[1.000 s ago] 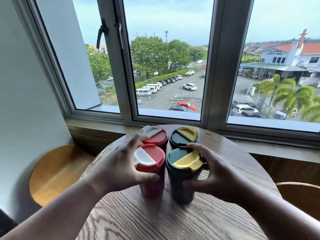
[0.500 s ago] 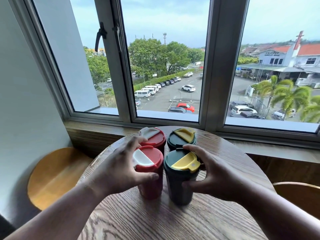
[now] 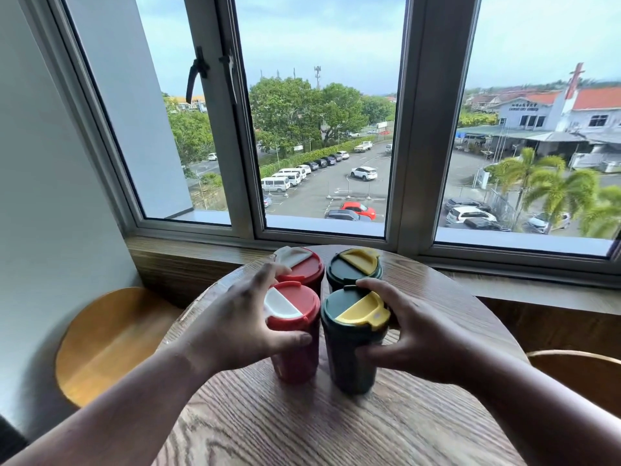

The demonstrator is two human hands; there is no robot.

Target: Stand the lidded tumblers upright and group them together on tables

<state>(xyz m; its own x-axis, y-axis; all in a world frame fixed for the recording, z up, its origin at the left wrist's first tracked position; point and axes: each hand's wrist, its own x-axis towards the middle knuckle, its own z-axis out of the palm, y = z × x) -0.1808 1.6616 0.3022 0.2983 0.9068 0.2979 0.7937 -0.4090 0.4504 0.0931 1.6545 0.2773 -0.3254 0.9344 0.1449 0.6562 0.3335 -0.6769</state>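
At nine o'clock we see a round wooden stool (image 3: pixel 111 344); at three, a second stool's rim (image 3: pixel 578 356). At twelve, a window (image 3: pixel 322 129) overlooks a car park (image 3: pixel 336 193).

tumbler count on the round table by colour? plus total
Red tumblers: 2, the near red tumbler gripped by the left hand, the far red tumbler behind it.
Green tumblers: 2, the near green tumbler gripped by the right hand, the far green tumbler.
Total: 4

two red tumblers (image 3: pixel 295 334), two green tumblers (image 3: pixel 356 341), upright, clustered
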